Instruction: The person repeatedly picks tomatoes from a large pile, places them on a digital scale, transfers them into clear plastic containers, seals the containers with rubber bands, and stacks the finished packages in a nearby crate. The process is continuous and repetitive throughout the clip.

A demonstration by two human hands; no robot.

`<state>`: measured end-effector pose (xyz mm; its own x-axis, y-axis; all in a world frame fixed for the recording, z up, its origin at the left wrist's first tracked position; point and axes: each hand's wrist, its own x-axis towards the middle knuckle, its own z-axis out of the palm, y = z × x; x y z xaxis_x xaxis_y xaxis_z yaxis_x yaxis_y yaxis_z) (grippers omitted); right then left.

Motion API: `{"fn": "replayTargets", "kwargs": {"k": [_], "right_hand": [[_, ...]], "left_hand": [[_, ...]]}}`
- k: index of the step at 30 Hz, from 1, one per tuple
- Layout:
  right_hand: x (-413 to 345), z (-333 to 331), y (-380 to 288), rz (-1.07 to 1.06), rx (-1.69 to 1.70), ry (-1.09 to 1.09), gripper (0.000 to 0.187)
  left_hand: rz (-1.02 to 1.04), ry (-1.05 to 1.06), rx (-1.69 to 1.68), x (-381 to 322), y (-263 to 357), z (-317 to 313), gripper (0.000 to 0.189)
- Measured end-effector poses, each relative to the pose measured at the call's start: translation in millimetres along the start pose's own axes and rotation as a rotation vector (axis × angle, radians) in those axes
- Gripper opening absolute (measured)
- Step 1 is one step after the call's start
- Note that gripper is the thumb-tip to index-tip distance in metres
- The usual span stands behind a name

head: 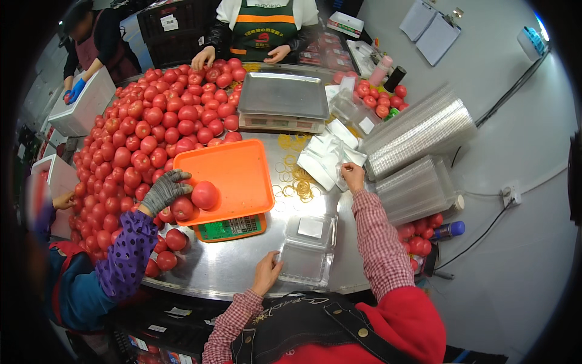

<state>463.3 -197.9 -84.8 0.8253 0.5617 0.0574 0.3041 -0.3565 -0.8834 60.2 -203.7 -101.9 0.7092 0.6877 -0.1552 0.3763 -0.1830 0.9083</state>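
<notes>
Before me an open clear plastic clamshell box point(305, 268) lies on the metal table, a small white pad in its upper half. My left hand point(267, 274) touches the box's left edge, fingers apart. My right hand point(353, 176) reaches to a pile of white pads point(320, 157), its fingertips pinching the edge of one. Yellow rubber bands point(302, 182) are scattered to the left of that pile. At the left, a co-worker's gloved hand point(166, 191) is by the tomatoes at the edge of an orange tray point(227, 177), which rests on a small digital scale point(234, 229).
A large heap of tomatoes point(150, 118) covers the table's left side. A platform scale point(284, 96) stands at the back, with a co-worker behind it. Stacked clear clamshell boxes point(418, 132) and more tomatoes point(416, 241) line the right edge. Another worker handles a white foam box point(86, 107).
</notes>
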Motion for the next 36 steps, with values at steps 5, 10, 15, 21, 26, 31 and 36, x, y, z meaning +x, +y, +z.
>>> {"fn": "replayTargets", "kwargs": {"k": [5, 10, 15, 21, 26, 31, 36], "right_hand": [[5.6, -7.8, -15.3, 0.124, 0.244, -0.075, 0.016], [15.6, -11.7, -17.7, 0.034, 0.306, -0.104, 0.015], [42.8, -19.4, -18.4, -0.108, -0.132, 0.134, 0.017], [30.0, -52.0, -82.9, -0.034, 0.526, 0.175, 0.023], [-123.4, -35.6, -91.0, -0.629, -0.234, -0.514, 0.017], [-226.1, -11.1, -38.8, -0.744, -0.566, -0.916, 0.013], [-246.8, -2.6, -36.0, -0.536, -0.513, -0.813, 0.01]], "left_hand": [[-0.021, -0.056, 0.005, -1.0, -6.5, -0.7, 0.035], [0.125, 0.066, 0.035, 6.1, -6.5, 0.9, 0.041], [0.078, -0.038, 0.043, 17.8, -2.0, 1.5, 0.043], [0.091, -0.035, -0.002, 11.8, -4.5, 4.9, 0.038], [0.082, -0.01, -0.061, 9.4, -7.1, 11.3, 0.036], [0.05, 0.021, -0.097, 9.4, -5.3, 15.7, 0.033], [0.12, 0.058, -0.094, 7.6, -6.2, 16.3, 0.033]]}}
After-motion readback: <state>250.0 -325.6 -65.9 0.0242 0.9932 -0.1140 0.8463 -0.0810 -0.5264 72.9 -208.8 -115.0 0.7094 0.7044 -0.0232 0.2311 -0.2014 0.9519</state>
